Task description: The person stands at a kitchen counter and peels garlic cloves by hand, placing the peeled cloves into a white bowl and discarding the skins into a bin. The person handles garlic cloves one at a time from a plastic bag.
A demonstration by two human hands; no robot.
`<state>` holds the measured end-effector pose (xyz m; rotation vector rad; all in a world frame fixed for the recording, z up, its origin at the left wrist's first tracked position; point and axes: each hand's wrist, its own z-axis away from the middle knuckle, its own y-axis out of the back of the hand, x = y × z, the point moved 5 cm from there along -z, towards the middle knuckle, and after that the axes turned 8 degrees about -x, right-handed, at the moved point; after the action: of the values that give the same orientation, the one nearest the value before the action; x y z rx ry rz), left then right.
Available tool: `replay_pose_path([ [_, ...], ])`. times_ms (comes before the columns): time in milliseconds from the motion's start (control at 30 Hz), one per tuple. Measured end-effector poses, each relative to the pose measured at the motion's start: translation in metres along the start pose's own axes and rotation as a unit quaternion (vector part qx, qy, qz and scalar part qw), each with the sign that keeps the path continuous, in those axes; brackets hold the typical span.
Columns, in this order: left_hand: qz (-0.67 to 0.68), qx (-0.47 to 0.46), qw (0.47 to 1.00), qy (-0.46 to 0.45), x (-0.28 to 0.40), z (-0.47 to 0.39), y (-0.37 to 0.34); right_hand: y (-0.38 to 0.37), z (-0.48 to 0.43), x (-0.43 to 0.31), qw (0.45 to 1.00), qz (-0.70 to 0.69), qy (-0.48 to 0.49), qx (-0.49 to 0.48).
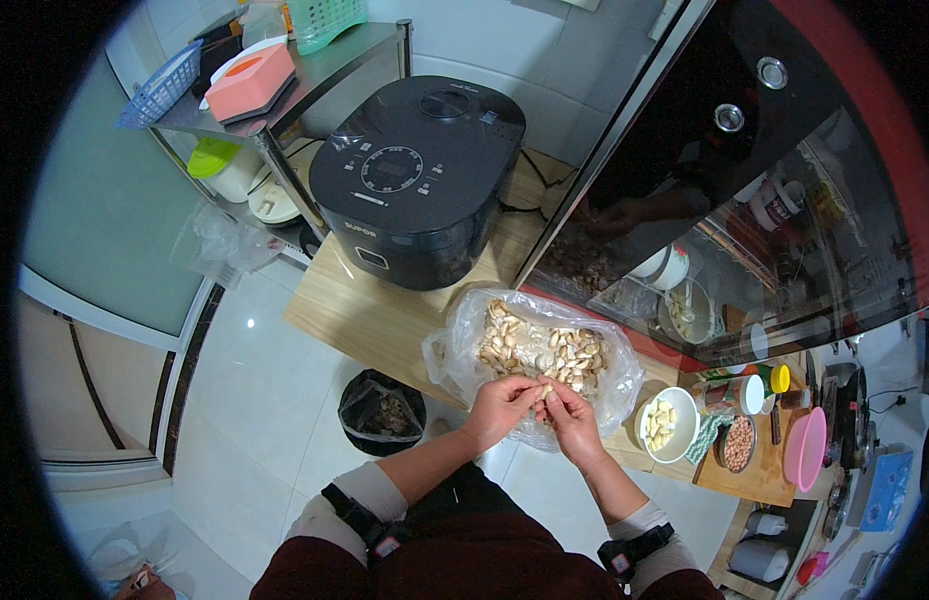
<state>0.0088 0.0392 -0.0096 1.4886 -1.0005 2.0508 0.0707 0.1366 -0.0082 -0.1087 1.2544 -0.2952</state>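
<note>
Between the fingertips of both hands is a pale garlic clove (pixel 545 391). My left hand (pixel 503 409) pinches it from one side and my right hand (pixel 571 420) from the other, above the near edge of a clear plastic bag (pixel 620 360). Many unpeeled garlic cloves (pixel 502 337) and loose skins lie inside the spread-out bag on the wooden counter. To the right of my right hand stands a white bowl (pixel 686 409) holding peeled garlic cloves (pixel 660 425). The fingers hide part of the clove in my grip.
A black rice cooker (pixel 412 180) stands behind the bag, beside a glass-fronted cabinet (pixel 659 225). Below the counter's left edge is a lined bin (pixel 382 412). A bowl of peanuts (pixel 737 444) sits on a cutting board (pixel 742 486), near a pink basin (pixel 806 450) and several jars.
</note>
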Motion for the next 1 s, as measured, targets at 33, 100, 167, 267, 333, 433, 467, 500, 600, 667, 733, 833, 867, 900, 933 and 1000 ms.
replay_pose_path([
  [33,-0.027,0.001,1.0,-0.012,0.0,0.0,0.0,0.001,0.001,0.001,1.0,0.014,-0.009,0.004],
  [100,-0.067,-0.002,0.996,-0.056,0.002,-0.002,-0.001,0.0,0.001,-0.001,0.999,0.038,0.018,-0.003],
  [167,-0.08,-0.014,0.996,-0.039,-0.001,-0.005,-0.001,0.0,0.001,0.0,0.998,0.056,0.032,-0.004],
  [267,-0.17,-0.018,0.983,-0.06,0.004,-0.006,-0.003,0.004,0.001,0.005,0.997,0.066,0.033,0.002],
  [333,-0.225,-0.01,0.972,-0.074,0.01,-0.004,-0.004,0.005,0.001,0.008,0.997,0.065,0.031,0.007],
  [433,-0.235,0.003,0.97,-0.068,0.013,-0.002,-0.005,0.005,0.0,0.011,0.995,0.089,0.032,0.011],
  [467,-0.222,0.006,0.973,-0.06,0.012,-0.002,-0.004,0.005,-0.001,0.011,0.996,0.083,0.033,0.012],
  [500,-0.2,0.011,0.978,-0.062,0.012,-0.002,-0.003,0.004,-0.002,0.012,0.996,0.083,0.032,0.015],
  [600,-0.201,0.018,0.978,-0.057,0.006,-0.005,0.001,0.003,-0.004,0.009,0.995,0.082,0.044,0.027],
  [667,-0.152,0.006,0.988,-0.024,-0.003,-0.008,0.005,0.002,-0.005,0.005,0.992,0.107,0.063,0.028],
  [733,-0.108,-0.011,0.994,-0.002,-0.01,-0.01,0.007,-0.001,-0.005,-0.002,0.98,0.167,0.102,0.02],
  [833,-0.06,-0.032,0.998,-0.001,-0.014,-0.013,0.008,-0.002,-0.005,-0.004,0.974,0.202,0.097,0.028],
  [867,-0.053,-0.033,0.998,0.001,-0.014,-0.014,0.009,-0.003,-0.005,-0.005,0.973,0.206,0.099,0.03],
  [900,-0.05,-0.036,0.998,0.001,-0.014,-0.014,0.01,-0.003,-0.005,-0.006,0.97,0.219,0.104,0.034],
  [933,-0.038,-0.035,0.999,0.006,-0.013,-0.014,0.01,-0.004,-0.004,-0.008,0.964,0.237,0.116,0.035],
  [1000,-0.023,-0.037,0.999,0.006,-0.011,-0.013,0.01,-0.004,-0.005,-0.008,0.962,0.244,0.117,0.037],
])
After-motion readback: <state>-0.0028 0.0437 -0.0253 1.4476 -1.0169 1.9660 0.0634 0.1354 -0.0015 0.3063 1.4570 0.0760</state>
